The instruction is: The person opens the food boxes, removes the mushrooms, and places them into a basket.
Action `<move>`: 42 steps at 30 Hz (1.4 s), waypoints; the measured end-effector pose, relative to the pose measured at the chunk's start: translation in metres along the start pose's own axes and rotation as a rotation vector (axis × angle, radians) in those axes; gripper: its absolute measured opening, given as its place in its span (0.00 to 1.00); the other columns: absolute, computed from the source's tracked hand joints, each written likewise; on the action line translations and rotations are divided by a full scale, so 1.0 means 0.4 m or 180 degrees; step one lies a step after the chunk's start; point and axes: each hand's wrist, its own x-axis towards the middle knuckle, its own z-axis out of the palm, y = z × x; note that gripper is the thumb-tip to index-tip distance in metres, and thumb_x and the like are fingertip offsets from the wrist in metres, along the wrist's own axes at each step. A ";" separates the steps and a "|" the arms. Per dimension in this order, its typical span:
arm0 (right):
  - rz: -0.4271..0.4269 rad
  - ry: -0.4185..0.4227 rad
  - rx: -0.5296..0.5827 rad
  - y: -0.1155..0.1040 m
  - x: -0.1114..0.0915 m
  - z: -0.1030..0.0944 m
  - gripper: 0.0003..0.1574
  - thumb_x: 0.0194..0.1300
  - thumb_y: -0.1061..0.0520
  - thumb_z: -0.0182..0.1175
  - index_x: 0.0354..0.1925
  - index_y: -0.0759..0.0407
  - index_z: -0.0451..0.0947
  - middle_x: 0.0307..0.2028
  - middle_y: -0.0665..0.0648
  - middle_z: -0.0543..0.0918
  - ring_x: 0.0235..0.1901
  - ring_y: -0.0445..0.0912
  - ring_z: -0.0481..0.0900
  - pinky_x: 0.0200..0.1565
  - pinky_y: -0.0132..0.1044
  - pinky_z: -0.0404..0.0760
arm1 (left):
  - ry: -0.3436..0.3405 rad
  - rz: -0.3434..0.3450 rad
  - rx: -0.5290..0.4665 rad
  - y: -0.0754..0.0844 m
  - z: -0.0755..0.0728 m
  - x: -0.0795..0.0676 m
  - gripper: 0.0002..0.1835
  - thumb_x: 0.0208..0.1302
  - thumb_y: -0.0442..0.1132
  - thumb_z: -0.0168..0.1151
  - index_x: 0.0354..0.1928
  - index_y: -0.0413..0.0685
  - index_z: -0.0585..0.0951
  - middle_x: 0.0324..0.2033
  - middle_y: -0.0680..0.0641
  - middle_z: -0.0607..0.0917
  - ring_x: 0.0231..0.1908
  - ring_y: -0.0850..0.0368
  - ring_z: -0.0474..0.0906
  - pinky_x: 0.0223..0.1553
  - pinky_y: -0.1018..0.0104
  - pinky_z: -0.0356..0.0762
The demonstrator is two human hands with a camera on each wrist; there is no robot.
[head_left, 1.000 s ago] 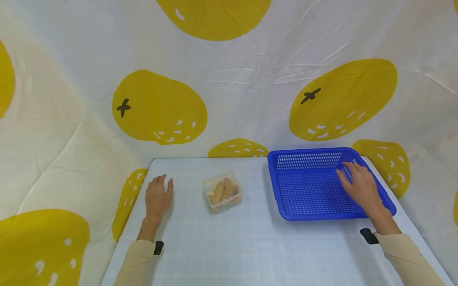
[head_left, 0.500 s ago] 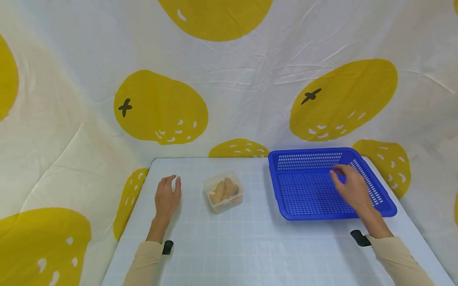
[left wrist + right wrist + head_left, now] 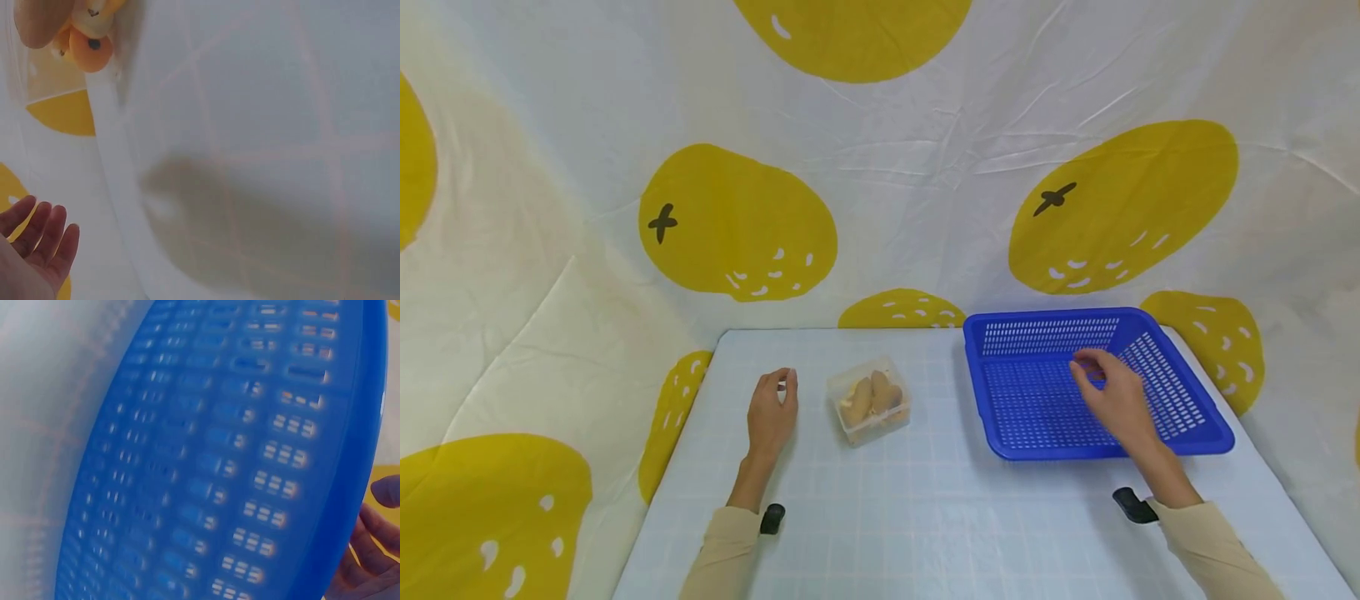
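Note:
My left hand hovers over the table to the left of a clear plastic box, apart from it. Its fingers are loosely bent and hold nothing. Brown potato-shaped pieces fill the box's top. The left wrist view also shows a small round orange piece with a dark spot among them. My right hand is above a blue perforated plastic basket, with thumb and fingers loosely bent and nothing between them. In the right wrist view the basket's wall hides part of that hand.
A white table with a faint grid lies below both hands. Behind it and at the sides hangs a white cloth printed with large yellow fruit. Each sleeve cuff has a black strap piece beside it.
My left hand has moved right, closer to the clear box. My right hand has moved left above the basket. The box and the basket have stayed put.

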 end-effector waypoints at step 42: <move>0.0315 -0.0428 0.0975 -0.163 -0.052 0.162 0.17 0.76 0.53 0.62 0.55 0.63 0.81 0.48 0.59 0.87 0.47 0.51 0.83 0.47 0.17 0.75 | -0.0050 -0.0681 -0.1023 0.083 0.125 -0.049 0.16 0.74 0.47 0.63 0.53 0.42 0.85 0.44 0.43 0.86 0.38 0.53 0.78 0.40 0.66 0.74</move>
